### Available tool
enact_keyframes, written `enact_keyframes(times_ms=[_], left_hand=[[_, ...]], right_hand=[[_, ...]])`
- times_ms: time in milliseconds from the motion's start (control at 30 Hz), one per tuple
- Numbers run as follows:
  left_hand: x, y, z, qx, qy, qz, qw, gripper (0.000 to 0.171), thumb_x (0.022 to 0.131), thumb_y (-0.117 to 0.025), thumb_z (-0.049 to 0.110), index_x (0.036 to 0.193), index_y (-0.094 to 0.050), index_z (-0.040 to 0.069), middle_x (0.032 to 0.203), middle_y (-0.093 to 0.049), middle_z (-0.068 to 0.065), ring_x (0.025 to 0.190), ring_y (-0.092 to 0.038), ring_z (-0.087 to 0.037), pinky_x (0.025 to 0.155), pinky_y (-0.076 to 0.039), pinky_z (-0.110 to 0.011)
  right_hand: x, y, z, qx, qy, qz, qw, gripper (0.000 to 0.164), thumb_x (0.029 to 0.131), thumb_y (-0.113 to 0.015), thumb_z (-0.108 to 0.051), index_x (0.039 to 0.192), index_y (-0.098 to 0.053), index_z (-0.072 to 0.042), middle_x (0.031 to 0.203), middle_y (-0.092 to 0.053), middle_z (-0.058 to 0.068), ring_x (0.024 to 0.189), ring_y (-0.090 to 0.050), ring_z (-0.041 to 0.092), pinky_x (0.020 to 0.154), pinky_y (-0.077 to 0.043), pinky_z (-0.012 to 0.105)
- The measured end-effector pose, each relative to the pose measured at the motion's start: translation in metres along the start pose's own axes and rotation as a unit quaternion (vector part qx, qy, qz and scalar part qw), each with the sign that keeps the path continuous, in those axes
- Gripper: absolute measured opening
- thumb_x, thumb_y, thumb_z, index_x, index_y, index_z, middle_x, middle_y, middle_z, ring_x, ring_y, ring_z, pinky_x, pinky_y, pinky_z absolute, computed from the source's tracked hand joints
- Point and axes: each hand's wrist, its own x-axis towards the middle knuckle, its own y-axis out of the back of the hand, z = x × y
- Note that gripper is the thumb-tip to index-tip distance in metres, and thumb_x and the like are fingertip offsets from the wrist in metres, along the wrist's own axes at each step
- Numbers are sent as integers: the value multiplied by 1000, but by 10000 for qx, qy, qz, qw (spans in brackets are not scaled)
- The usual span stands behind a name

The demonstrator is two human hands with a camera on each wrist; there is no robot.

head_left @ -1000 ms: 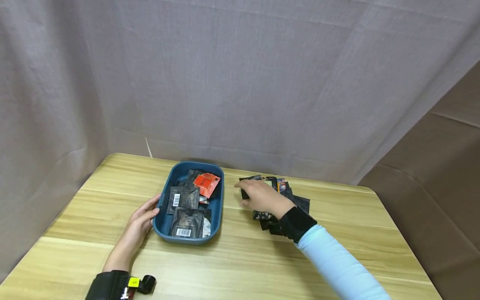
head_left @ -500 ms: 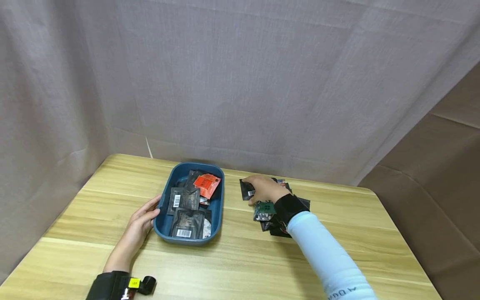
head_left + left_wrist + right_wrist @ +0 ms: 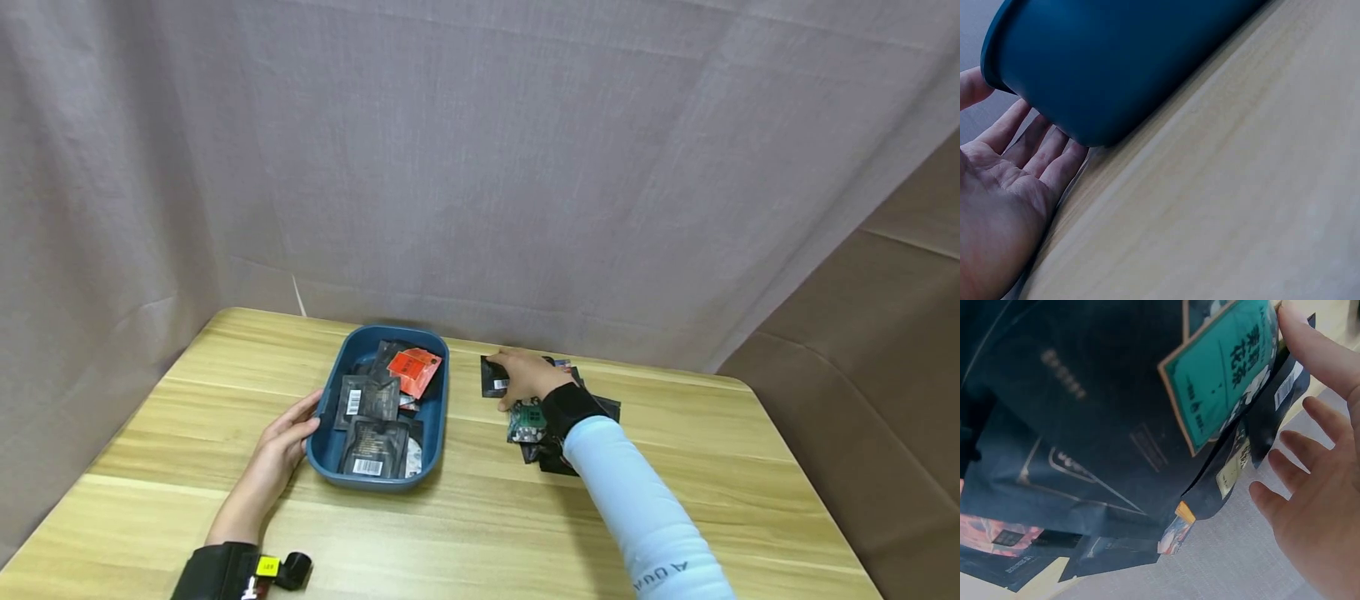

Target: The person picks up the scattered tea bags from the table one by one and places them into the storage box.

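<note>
My left hand [image 3: 279, 446] lies against the left side of a dark blue plastic box [image 3: 444, 417]. In the left wrist view its fingers [image 3: 1047, 147] touch the outer wall low down, with the thumb by the rim. Black sachets [image 3: 375, 446] and an orange one [image 3: 415, 372] lie in the box. My right hand [image 3: 528, 373] is over a pile of sachets on the table, at a black one with a barcode [image 3: 492, 377]. The right wrist view shows its thumb at a green-labelled tea sachet [image 3: 1222, 375], the other fingers spread apart from the pile.
The wood-grain table [image 3: 450, 542] has its far edge close behind the box and the pile. A grey cloth [image 3: 480, 167] hangs behind it, and a brown one [image 3: 862, 358] stands at the right.
My right hand has come down onto the pile and shifted slightly to the right, uncovering the green-labelled tea sachet. My left hand and the box have stayed put.
</note>
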Motion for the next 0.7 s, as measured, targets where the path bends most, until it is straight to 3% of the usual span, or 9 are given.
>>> enact_keyframes(times_ms=[267, 700], left_hand=[[0, -1, 1, -56, -44, 15, 10000, 57, 101, -48, 6, 150, -26, -12, 127, -57, 14, 118, -52, -1, 91, -46, -19], [-1, -1, 1, -33, -57, 23, 10000, 57, 101, -48, 7, 150, -26, -12, 127, -56, 13, 116, -52, -1, 90, -47, -19]], right_hand=[[4, 0, 2, 9, -45, 85, 10000, 86, 80, -85, -28, 152, -40, -10, 154, -37, 17, 141, -33, 37, 111, -32, 51], [-1, -1, -1, -168, 26, 316, 9994, 85, 82, -82, -38, 151, -41, -11, 151, -37, 17, 138, -36, 35, 109, -36, 49]])
